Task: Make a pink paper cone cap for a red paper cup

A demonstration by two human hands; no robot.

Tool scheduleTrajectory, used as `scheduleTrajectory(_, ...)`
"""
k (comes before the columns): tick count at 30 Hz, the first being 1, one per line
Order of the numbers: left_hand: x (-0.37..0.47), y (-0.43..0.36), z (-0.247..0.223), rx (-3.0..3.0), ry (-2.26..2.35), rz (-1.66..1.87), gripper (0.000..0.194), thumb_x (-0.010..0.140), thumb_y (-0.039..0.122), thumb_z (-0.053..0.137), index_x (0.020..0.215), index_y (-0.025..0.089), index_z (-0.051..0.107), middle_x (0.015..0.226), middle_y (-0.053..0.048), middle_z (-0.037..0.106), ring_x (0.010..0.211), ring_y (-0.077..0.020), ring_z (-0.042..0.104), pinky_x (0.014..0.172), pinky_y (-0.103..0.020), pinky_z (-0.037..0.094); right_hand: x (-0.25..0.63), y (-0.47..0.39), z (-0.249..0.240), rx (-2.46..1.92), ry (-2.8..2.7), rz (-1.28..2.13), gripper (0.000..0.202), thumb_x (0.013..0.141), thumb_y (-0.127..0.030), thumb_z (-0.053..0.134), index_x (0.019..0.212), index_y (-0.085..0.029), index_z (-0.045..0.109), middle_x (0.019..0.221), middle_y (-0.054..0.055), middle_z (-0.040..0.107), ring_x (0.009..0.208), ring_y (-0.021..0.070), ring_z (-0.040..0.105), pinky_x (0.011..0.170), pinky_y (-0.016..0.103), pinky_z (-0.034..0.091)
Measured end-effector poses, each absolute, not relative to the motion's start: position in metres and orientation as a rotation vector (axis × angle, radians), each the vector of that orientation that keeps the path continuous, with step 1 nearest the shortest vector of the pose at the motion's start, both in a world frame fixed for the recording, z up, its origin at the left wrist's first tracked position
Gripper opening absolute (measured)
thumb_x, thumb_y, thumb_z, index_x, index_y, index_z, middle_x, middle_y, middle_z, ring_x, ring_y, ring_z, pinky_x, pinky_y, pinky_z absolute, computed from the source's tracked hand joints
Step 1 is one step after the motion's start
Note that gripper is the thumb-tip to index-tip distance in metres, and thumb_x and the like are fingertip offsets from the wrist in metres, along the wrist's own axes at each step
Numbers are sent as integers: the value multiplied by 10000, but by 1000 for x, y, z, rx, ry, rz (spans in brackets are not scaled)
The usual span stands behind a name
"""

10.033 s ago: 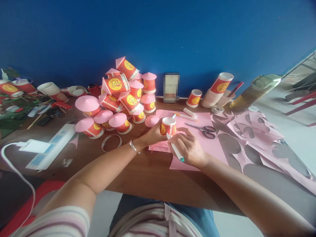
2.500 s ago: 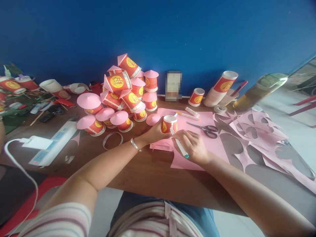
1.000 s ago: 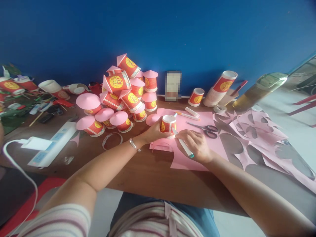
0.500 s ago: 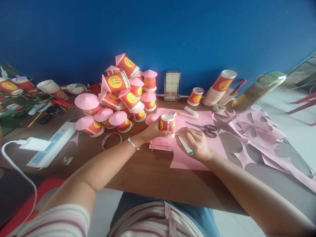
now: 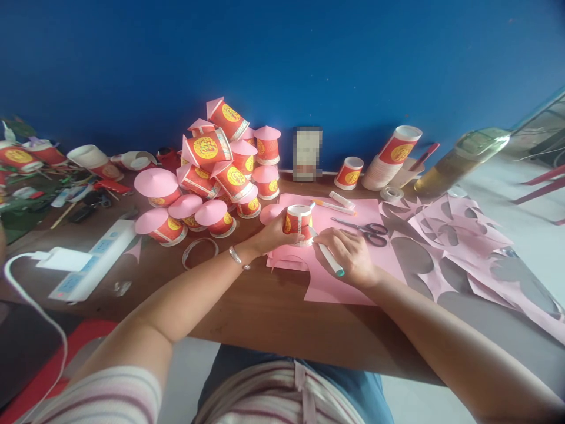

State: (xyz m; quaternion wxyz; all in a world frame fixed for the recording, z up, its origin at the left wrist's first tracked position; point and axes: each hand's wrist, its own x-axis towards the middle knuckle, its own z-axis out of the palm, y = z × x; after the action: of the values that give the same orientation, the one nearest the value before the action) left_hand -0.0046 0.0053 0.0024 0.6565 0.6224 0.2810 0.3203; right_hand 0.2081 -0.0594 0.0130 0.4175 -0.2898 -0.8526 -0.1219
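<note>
As the brown, wood-toned worktop [image 5: 229, 315] extends from the person's lap, a pink paper sheet [image 5: 326, 292] lies flat under the work, its near left edge cut in a curve. The right hand [image 5: 351, 256] pinches a white, green-ended marker pen [image 5: 330, 259], tip at the cup's side; contact cannot be confirmed. The left hand [image 5: 276, 235] is curled around a red paper cup [image 5: 299, 218], held mouth up above the sheet. Dark-handled scissors [image 5: 375, 234] lie just beyond the right hand, blades toward the cup. Curved pink offcuts [image 5: 435, 282] crowd the right side. Farther left, cups with smooth pink cones [image 5: 212, 171] are heaped several high; farther right, a stack of nested cups [image 5: 399, 150] leans near a blue wall [image 5: 282, 59].
</note>
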Motion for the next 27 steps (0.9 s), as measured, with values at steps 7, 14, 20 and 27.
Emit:
scheduleTrajectory(7, -2, 4, 6, 1431, 656, 737, 424, 773, 270, 813, 1109, 164, 576, 893, -11, 630, 817, -144, 598, 739, -281, 518, 207, -61, 13, -693, -2146, -310, 183, 926, -39, 585, 1058, -165, 606, 874, 63, 716, 705, 158, 637, 618, 271, 493)
scheduleTrajectory(14, -4, 3, 1, 1422, 719, 734, 558, 773, 281, 828, 1244, 184, 544, 966, -22, 648, 870, -168, 623, 786, -315, 532, 208, -59, 15, -698, -2183, -303, 211, 939, -26, 518, 1073, -160, 611, 891, 66, 718, 706, 157, 638, 610, 265, 481)
scheduleTrajectory(20, -5, 6, -4, 1421, 677, 748, 596, 768, 328, 842, 1261, 184, 540, 951, -14, 630, 869, -165, 609, 776, -298, 516, 207, -60, 15, -706, -2183, -305, 187, 939, -39, 531, 1048, -175, 599, 845, 48, 710, 680, 152, 626, 601, 263, 472)
scheduleTrajectory(27, -4, 7, -1, 1415, 607, 743, 583, 785, 336, 830, 1260, 187, 527, 917, -4, 628, 828, -143, 589, 754, -284, 495, 207, -60, 9, -728, -2171, -311, 155, 932, -50, 547, 1007, -180, 587, 830, 38, 698, 653, 137, 586, 592, 259, 459)
